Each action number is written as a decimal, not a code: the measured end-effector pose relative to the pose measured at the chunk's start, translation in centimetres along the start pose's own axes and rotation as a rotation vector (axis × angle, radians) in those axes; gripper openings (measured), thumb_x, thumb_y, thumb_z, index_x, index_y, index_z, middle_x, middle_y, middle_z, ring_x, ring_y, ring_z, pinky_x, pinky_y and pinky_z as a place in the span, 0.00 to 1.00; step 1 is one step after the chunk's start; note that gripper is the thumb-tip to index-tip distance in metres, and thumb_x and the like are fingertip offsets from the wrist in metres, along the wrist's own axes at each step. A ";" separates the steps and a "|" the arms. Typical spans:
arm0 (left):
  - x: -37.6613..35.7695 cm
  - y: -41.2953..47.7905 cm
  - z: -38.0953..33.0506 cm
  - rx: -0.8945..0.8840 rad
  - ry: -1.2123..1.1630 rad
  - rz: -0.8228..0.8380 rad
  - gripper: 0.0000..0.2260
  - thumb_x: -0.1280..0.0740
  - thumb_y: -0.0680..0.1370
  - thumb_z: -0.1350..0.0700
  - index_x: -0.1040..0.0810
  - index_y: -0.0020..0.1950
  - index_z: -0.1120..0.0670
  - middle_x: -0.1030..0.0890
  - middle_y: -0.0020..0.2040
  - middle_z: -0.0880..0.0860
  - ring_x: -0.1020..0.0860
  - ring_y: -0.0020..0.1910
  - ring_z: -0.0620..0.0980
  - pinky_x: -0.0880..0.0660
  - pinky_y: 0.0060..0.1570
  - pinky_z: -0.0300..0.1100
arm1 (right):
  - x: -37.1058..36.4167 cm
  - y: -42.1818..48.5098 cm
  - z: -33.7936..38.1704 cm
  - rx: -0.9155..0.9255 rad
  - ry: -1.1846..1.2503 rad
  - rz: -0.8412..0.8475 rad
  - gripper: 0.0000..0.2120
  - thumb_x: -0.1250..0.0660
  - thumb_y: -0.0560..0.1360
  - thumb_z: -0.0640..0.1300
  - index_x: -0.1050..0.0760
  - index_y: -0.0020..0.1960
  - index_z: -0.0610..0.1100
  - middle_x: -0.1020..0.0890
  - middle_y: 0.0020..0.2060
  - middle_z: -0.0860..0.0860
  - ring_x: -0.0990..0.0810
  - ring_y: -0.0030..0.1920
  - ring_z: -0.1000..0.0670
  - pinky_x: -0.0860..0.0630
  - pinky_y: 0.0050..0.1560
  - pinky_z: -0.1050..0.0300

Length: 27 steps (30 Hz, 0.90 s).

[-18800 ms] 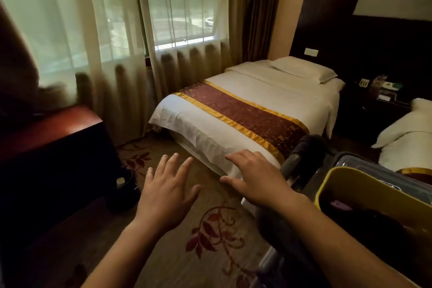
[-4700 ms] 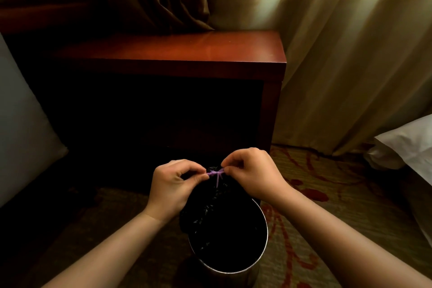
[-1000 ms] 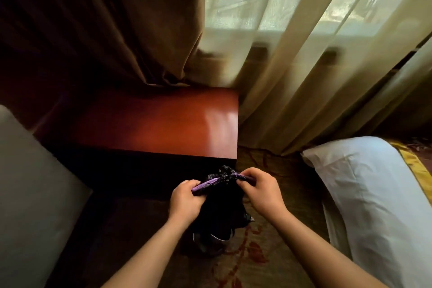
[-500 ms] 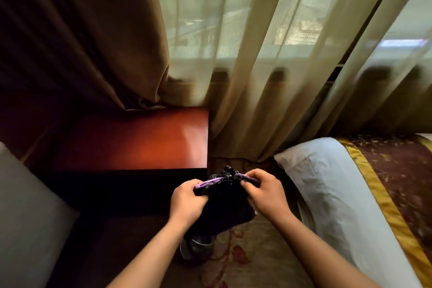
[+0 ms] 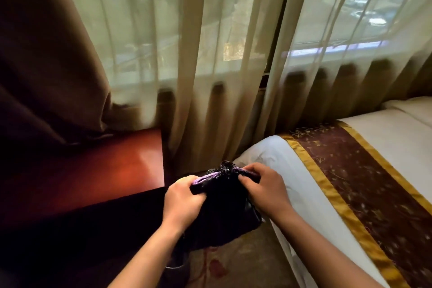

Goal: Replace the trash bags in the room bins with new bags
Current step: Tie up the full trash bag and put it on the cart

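A full black trash bag [image 5: 224, 215] with a purple drawstring hangs in the air in front of me, its neck gathered into a bunch at the top. My left hand [image 5: 183, 201] grips the purple string and the bag's left side. My right hand [image 5: 264, 187] grips the string on the right of the gathered neck. The metal bin [image 5: 174, 269] stands on the carpet below, mostly hidden behind my left forearm and the bag.
A red-brown wooden desk [image 5: 98, 170] stands to the left, dark beneath. A bed [image 5: 350, 194] with white sheets and a maroon and gold runner fills the right. Sheer curtains [image 5: 233, 65] and a dark drape cover the window ahead. Patterned carpet lies between desk and bed.
The bag has come up out of the bin and is held higher. My view has swung up and to the right, showing more of the bed and window.
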<state>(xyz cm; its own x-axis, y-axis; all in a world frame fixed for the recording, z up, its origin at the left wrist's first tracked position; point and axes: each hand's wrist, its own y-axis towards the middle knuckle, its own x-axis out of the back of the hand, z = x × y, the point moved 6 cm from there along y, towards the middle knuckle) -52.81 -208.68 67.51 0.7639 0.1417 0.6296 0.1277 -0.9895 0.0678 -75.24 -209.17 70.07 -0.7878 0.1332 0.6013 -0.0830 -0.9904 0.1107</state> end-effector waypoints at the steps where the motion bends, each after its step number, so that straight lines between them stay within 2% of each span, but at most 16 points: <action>1: -0.2 0.0 -0.6 -0.028 -0.019 0.021 0.08 0.29 0.67 0.58 0.18 0.41 0.45 0.18 0.34 0.43 0.20 0.36 0.44 0.25 0.38 0.43 | 0.7 -0.5 0.0 -0.013 -0.002 -0.023 0.04 0.27 0.75 0.47 0.17 0.49 0.50 0.15 0.43 0.56 0.17 0.47 0.55 0.19 0.50 0.53; 3: -0.6 0.1 -1.9 -0.088 -0.042 0.063 0.08 0.30 0.67 0.55 0.19 0.41 0.43 0.18 0.33 0.42 0.20 0.35 0.42 0.26 0.36 0.41 | 2.1 -1.6 0.1 -0.039 -0.011 -0.081 0.05 0.27 0.75 0.47 0.17 0.50 0.49 0.14 0.44 0.55 0.17 0.48 0.55 0.20 0.49 0.58; 5: -0.9 0.1 -2.9 -0.141 -0.044 0.107 0.07 0.31 0.66 0.54 0.18 0.41 0.43 0.19 0.32 0.42 0.20 0.35 0.41 0.28 0.34 0.38 | 3.4 -3.1 0.3 -0.064 -0.027 -0.156 0.04 0.27 0.75 0.46 0.17 0.49 0.49 0.15 0.44 0.55 0.17 0.47 0.55 0.25 0.45 0.67; 7: -1.1 -0.1 -4.0 -0.187 -0.049 0.169 0.07 0.30 0.66 0.55 0.18 0.41 0.44 0.19 0.32 0.42 0.20 0.35 0.41 0.28 0.34 0.38 | 4.6 -4.9 0.7 -0.098 -0.041 -0.232 0.03 0.27 0.75 0.46 0.17 0.48 0.51 0.15 0.42 0.56 0.18 0.45 0.56 0.29 0.42 0.71; 11: -1.5 -1.4 -6.1 -0.298 -0.044 0.293 0.08 0.31 0.66 0.54 0.18 0.43 0.43 0.18 0.33 0.42 0.20 0.37 0.42 0.30 0.34 0.34 | 6.4 -9.2 1.1 -0.198 -0.042 -0.372 0.02 0.27 0.74 0.46 0.17 0.47 0.51 0.16 0.41 0.57 0.19 0.44 0.56 0.26 0.42 0.64; 16: -2.0 -4.1 -10.0 -0.472 -0.066 0.421 0.14 0.33 0.64 0.53 0.17 0.47 0.45 0.15 0.38 0.44 0.17 0.42 0.46 0.21 0.43 0.47 | 9.7 -15.8 1.5 -0.306 -0.020 -0.563 0.02 0.26 0.74 0.45 0.18 0.45 0.51 0.16 0.39 0.58 0.18 0.42 0.58 0.20 0.43 0.56; 19: -2.5 -6.1 -12.5 -0.580 -0.084 0.453 0.14 0.33 0.64 0.53 0.17 0.47 0.45 0.15 0.39 0.43 0.17 0.43 0.44 0.22 0.43 0.45 | 11.9 -19.6 2.3 -0.334 -0.051 -0.653 0.05 0.26 0.74 0.45 0.19 0.44 0.55 0.17 0.39 0.60 0.19 0.42 0.60 0.23 0.41 0.61; 23: -3.5 -9.4 -15.9 -0.697 -0.117 0.516 0.08 0.30 0.65 0.56 0.19 0.41 0.45 0.19 0.33 0.40 0.21 0.39 0.38 0.32 0.33 0.31 | 14.8 -24.1 3.4 -0.360 -0.081 -0.750 0.06 0.27 0.75 0.45 0.20 0.43 0.56 0.18 0.39 0.60 0.19 0.42 0.59 0.25 0.40 0.62; 24: -3.8 -10.2 -16.8 -0.721 -0.134 0.541 0.07 0.29 0.66 0.57 0.19 0.40 0.46 0.19 0.33 0.39 0.21 0.39 0.37 0.32 0.32 0.30 | 15.5 -25.2 3.6 -0.366 -0.088 -0.775 0.06 0.27 0.75 0.45 0.20 0.43 0.56 0.18 0.39 0.60 0.19 0.42 0.60 0.25 0.39 0.63; 26: -4.4 -11.9 -18.5 -0.764 -0.174 0.594 0.06 0.28 0.66 0.58 0.18 0.41 0.48 0.18 0.34 0.41 0.20 0.38 0.38 0.27 0.35 0.35 | 16.9 -27.4 4.0 -0.380 -0.098 -0.833 0.06 0.27 0.75 0.45 0.20 0.43 0.56 0.18 0.39 0.61 0.19 0.42 0.60 0.26 0.39 0.64; 27: -4.7 -12.9 -19.3 -0.777 -0.190 0.619 0.06 0.28 0.67 0.58 0.18 0.41 0.49 0.17 0.34 0.42 0.20 0.37 0.39 0.24 0.37 0.41 | 17.6 -28.6 4.1 -0.387 -0.103 -0.860 0.07 0.27 0.75 0.45 0.20 0.43 0.57 0.18 0.39 0.61 0.19 0.42 0.60 0.25 0.40 0.64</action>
<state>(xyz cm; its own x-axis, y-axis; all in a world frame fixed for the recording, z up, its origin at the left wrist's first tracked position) -70.20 -197.16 78.60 0.6530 -0.4676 0.5957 -0.7206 -0.6255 0.2990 -84.17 -178.40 80.74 -0.3065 0.8072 0.5045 -0.8211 -0.4923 0.2889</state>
